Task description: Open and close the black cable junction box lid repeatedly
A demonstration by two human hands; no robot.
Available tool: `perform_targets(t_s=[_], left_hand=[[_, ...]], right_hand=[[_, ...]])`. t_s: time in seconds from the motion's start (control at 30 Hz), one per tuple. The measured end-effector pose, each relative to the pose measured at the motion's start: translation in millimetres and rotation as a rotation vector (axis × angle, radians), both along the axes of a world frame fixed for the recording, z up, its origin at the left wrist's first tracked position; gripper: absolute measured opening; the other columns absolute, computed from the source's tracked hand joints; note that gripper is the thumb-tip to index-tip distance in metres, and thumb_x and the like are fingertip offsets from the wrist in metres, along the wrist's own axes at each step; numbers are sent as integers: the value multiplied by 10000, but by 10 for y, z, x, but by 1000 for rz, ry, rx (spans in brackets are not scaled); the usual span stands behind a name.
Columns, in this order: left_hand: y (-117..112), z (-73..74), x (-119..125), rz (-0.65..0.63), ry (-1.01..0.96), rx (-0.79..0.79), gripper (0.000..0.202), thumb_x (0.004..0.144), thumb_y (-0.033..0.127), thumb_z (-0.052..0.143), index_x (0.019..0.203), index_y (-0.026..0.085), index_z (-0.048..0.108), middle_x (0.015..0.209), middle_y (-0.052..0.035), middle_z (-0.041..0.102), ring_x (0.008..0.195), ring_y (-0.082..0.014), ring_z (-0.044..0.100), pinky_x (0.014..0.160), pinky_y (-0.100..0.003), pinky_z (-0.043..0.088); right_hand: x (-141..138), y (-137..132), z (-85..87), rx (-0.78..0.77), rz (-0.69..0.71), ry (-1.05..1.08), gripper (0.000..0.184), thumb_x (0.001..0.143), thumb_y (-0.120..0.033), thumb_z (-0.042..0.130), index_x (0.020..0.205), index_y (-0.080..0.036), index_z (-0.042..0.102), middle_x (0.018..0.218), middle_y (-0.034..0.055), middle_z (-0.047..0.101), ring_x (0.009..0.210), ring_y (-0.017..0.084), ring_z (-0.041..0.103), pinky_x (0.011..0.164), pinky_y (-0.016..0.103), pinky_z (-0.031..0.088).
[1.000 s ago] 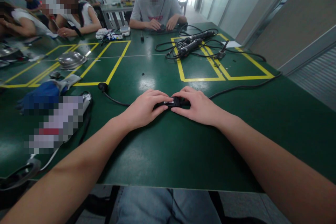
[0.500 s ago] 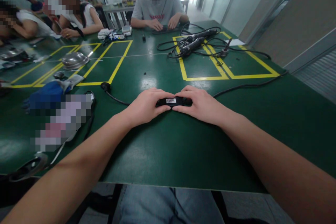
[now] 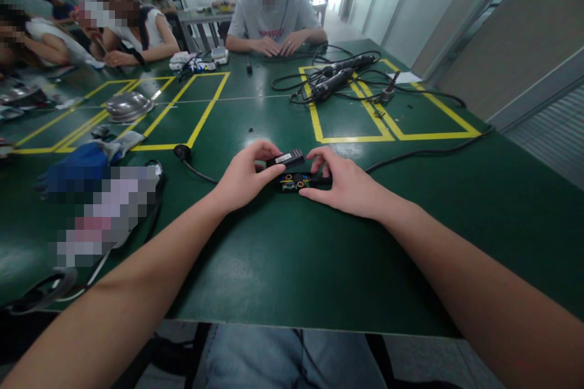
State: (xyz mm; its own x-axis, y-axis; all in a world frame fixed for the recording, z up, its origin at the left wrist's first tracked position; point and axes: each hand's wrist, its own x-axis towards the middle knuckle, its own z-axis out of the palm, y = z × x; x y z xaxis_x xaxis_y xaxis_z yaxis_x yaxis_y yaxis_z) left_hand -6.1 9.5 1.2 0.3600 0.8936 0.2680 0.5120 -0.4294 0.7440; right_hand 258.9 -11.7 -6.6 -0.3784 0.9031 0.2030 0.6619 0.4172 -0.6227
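Note:
In my left hand is a black plastic cover with a white label and a ribbed end, pinched between thumb and fingers and tilted just above the table. Below it lies the open bottom half of the black housing, where a circuit board with coloured wires and ring-shaped parts shows. My right hand curls round the right end of this housing, thumb along its near side, index finger lifted away. A black cable runs off right from behind my right hand; another, with a black plug, lies left.
A blue glove and a blurred-out packet lie to the left. Farther back are a metal bowl-shaped part, black electric screwdrivers with tangled cords, and yellow tape outlines. A co-worker sits opposite.
The black housing has come apart: my left hand has lifted the labelled cover off, and the circuit board inside shows. My right index finger has risen off the top.

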Motion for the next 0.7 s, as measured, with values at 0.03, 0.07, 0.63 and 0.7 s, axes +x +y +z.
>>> perform_targets(t_s=[0.03,0.07,0.63,0.7], left_hand=[[20,-11,-21,76,62,62,186,995,303,772,1142,212,703,1226,-111,842,1146,-297,787,960,-460,628],[37,-21,-43,136,135,114,143,980,288,781,1081,219,707,1221,-108,843,1144,-310,775,979,-487,620],[-171,171,-24,-137,487,169,120,1045,320,640,976,224,656,891,-39,745,768,-222,661,706,-351,474],[-166,143,-21,-140,475,161,105,1058,320,631,1018,226,655,908,-36,742,781,-223,663,707,-348,469]], right_hand=[[6,3,-2,-11,-4,20,572,896,-477,851,1359,-258,595,1139,68,785,919,264,729,871,442,601],[12,6,-1,-14,-3,30,506,925,-473,814,1325,-261,588,1116,66,783,897,257,719,847,431,598],[23,1,75,78,90,-137,54,1031,-269,673,986,-264,643,965,52,759,871,257,699,799,385,531],[15,-5,65,77,93,-152,48,1040,-275,657,1002,-263,631,960,55,759,842,255,693,782,385,521]])
